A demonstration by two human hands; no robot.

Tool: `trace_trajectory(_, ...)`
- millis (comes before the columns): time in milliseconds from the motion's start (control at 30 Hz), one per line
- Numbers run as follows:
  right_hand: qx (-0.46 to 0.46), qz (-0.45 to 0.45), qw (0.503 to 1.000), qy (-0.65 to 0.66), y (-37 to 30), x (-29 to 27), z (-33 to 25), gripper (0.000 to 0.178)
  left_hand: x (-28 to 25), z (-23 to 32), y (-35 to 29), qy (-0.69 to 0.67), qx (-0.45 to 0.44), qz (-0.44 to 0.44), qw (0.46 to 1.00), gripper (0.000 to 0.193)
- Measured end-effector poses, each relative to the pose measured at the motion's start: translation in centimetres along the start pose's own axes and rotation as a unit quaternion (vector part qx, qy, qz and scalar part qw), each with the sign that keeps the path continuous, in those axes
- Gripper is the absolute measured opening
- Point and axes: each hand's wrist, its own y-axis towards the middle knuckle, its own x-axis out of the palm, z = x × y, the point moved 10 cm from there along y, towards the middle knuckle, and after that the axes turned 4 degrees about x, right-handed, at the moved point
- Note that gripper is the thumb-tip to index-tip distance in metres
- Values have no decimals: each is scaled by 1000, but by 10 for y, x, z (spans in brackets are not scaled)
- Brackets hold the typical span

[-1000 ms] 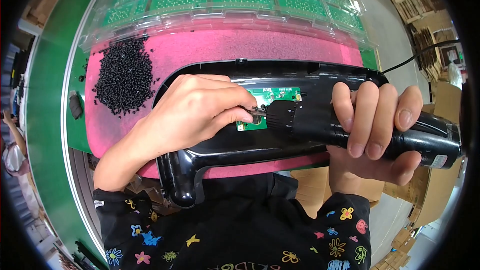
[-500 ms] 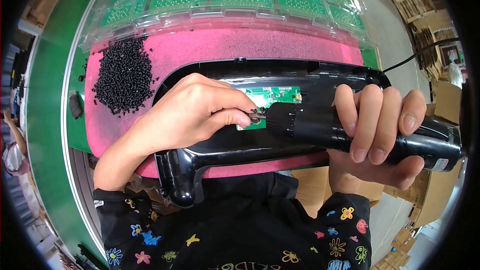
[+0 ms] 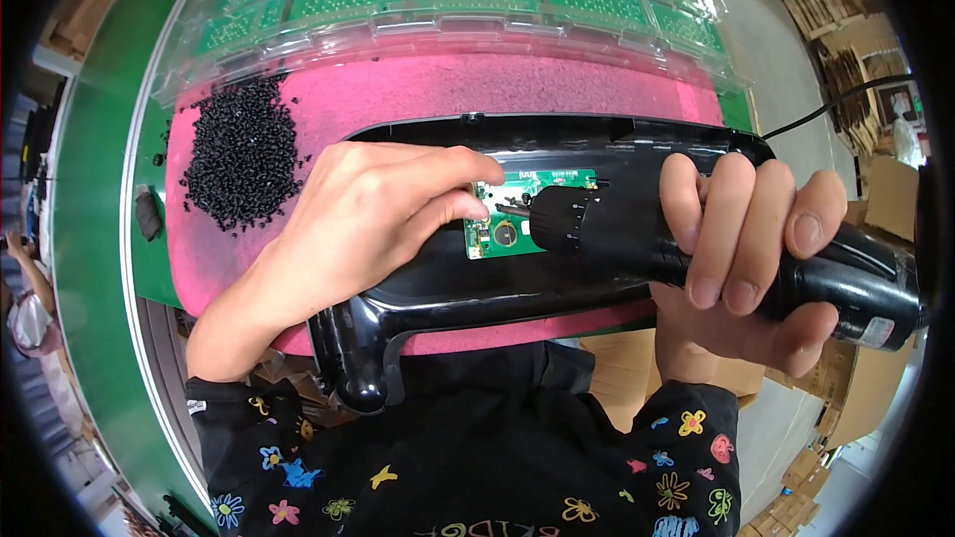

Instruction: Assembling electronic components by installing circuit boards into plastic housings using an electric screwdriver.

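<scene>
My right hand point(image 3: 746, 239) is wrapped round a black electric screwdriver point(image 3: 622, 234), held nearly level with its bit pointing left. Small dark pieces, apparently screws, show at the bit's tip, over a green circuit board point(image 3: 542, 179). That board lies inside a long black plastic housing point(image 3: 477, 288) with a handle-like stub at its lower left. My left hand point(image 3: 373, 214) reaches over the housing to the board's left end. Its thumb and index finger are apart, with board showing between them and nothing visibly held. The screwdriver hides part of the board's right side.
A heap of small black screws point(image 3: 242, 154) sits on the pink mat point(image 3: 418, 80) at the left. Clear plastic trays point(image 3: 398, 25) of green boards span the far side. A dark scrap point(image 3: 148, 214) lies on the green table point(image 3: 109, 169). A black cable point(image 3: 836, 99) runs off right.
The left thumb and index finger have parted and drawn left from the bit's tip, uncovering more of the board. The screwdriver has barely moved.
</scene>
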Motion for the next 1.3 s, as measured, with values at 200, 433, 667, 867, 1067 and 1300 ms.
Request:
trace_trajectory(200, 1, -5, 1000, -5, -2, 2, 9, 39, -6, 22, 2, 40, 98, 8, 994, 15)
trace_trajectory(433, 26, 13, 995, -91, -3, 0, 12, 38, -26, 21, -2, 182, 79, 88, 976, 12)
trace_trajectory(667, 39, 57, 990, -120, -2, -4, 21, 36, -23, 6, -1, 120, 27, 85, 989, 7)
trace_trajectory(867, 45, 67, 988, -131, -2, -5, 28, 36, -18, -1, -4, 125, -19, 54, 991, 10)
trace_trajectory(1067, 43, 76, 986, -142, -1, -2, 29, 36, -12, -7, -4, 118, -51, 16, 992, 9)
trace_trajectory(1300, 116, 88, 971, -189, 15, 10, 44, 33, -8, -10, -5, 100, -43, -20, 994, 9)
